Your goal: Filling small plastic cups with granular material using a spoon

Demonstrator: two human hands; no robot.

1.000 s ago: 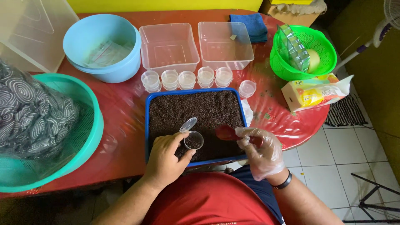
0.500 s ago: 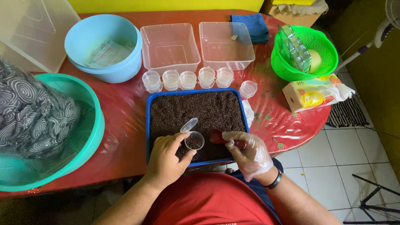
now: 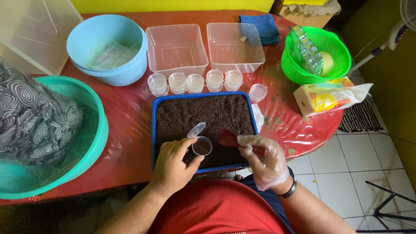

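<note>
- Red tabletop [image 3: 130, 112] carries a blue tray [image 3: 203, 96] of dark grains.
- Left hand [image 3: 173, 167] fingers grip a small cup [image 3: 202, 146]; tilting could spill it.
- Gloved right hand [image 3: 264, 160] fingers clasp a red scoop [image 3: 229, 138].

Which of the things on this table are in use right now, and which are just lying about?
In use:
left hand holding a small clear cup
right hand, gloved, holding a red scoop
blue tray of dark granules

Lying about:
row of small lidded cups
two clear tubs
light blue bowl
green basket
blue cloth
yellow packet
</note>
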